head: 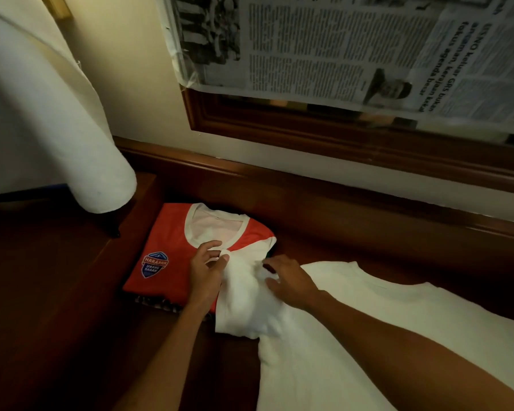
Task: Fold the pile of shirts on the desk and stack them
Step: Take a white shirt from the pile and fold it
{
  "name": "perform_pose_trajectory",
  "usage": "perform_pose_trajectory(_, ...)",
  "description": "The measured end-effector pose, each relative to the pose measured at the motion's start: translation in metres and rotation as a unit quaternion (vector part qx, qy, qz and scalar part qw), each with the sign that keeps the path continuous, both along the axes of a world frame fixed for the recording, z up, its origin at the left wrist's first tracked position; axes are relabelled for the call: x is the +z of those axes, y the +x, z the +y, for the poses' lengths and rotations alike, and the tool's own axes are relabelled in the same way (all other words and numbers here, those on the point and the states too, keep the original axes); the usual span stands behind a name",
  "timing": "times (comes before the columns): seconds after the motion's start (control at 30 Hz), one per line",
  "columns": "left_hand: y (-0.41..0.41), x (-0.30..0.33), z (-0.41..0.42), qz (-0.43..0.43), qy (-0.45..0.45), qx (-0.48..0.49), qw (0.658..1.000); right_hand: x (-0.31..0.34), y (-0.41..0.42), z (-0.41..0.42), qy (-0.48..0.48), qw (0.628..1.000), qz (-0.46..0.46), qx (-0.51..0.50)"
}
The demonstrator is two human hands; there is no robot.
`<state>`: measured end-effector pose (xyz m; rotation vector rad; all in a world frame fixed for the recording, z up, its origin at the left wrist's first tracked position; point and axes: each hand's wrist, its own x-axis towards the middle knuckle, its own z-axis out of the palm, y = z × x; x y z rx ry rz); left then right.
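Folded red shirt [172, 250] stacked near desk [368, 232] back edge. White shirt [353, 327] unfolded yet: sleeve pinched by left hand [205, 271], pressed under right hand [291, 280], fingers spread.

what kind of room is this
Probably a room in a home: a dark wooden desk against a cream wall, newspaper covering a wood-framed window, and a folded red shirt.

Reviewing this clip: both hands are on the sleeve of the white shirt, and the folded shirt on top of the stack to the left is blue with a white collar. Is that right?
Not quite. The head view shows the folded shirt on top of the stack is red-orange with a white collar, not blue; only its badge is blue. The rest holds: the left hand and right hand are on the sleeve of the white shirt.
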<state>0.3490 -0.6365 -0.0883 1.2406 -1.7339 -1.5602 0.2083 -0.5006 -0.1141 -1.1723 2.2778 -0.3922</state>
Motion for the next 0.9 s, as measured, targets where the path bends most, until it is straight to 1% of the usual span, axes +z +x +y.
perform_pose_trajectory(0.07,0.004,0.006,0.0,0.03,0.004,0.009,0.999,0.003,-0.004,-0.014,0.002,0.998,-0.014,0.062)
perform_pose_trajectory(0.1,0.004,0.008,0.0,0.038,0.012,0.017,0.999,0.006,-0.006,-0.021,0.009,0.997,-0.014,0.07)
perform_pose_trajectory(0.13,0.005,0.007,0.0,0.04,0.022,0.026,0.999,0.008,-0.009,-0.029,0.003,0.998,-0.018,0.057)
perform_pose_trajectory(0.2,0.006,0.003,-0.001,0.034,0.043,0.046,0.997,0.012,-0.015,-0.043,-0.029,0.999,-0.033,-0.02)
perform_pose_trajectory(0.27,0.009,-0.003,-0.002,0.023,0.057,0.064,0.996,0.012,-0.019,-0.052,-0.055,0.992,-0.07,-0.091)
perform_pose_trajectory(0.33,0.009,-0.006,-0.001,0.021,0.061,0.076,0.995,0.009,-0.017,-0.056,-0.065,0.985,-0.107,-0.115)
perform_pose_trajectory(0.47,0.003,-0.009,-0.003,0.029,0.064,0.081,0.994,0.005,-0.003,-0.056,-0.105,0.985,-0.108,-0.09)
perform_pose_trajectory(0.57,0.0,-0.012,-0.002,0.004,0.064,0.045,0.997,0.009,0.004,-0.061,-0.105,0.983,-0.146,-0.043)
perform_pose_trajectory(0.63,0.005,-0.011,0.004,-0.012,0.039,0.027,0.999,0.01,0.005,-0.068,-0.088,0.981,-0.173,-0.021)
perform_pose_trajectory(0.67,0.01,-0.01,0.009,-0.025,0.002,0.04,0.999,0.009,0.005,-0.071,-0.08,0.981,-0.177,-0.016)
perform_pose_trajectory(0.73,0.027,-0.012,0.025,-0.061,-0.097,0.109,0.987,0.008,0.005,-0.077,-0.073,0.98,-0.181,-0.029)
perform_pose_trajectory(0.77,0.038,-0.016,0.034,-0.075,-0.125,0.147,0.978,0.007,0.005,-0.079,-0.075,0.978,-0.19,-0.042)
perform_pose_trajectory(0.8,0.048,-0.021,0.044,-0.084,-0.119,0.177,0.973,0.006,0.006,-0.081,-0.08,0.975,-0.2,-0.054)
perform_pose_trajectory(0.83,0.057,-0.025,0.055,-0.082,-0.085,0.191,0.974,0.005,0.007,-0.083,-0.085,0.972,-0.211,-0.063)
perform_pose_trajectory(0.9,0.068,-0.034,0.077,-0.053,0.022,0.177,0.983,0.006,0.01,-0.086,-0.096,0.963,-0.235,-0.086)
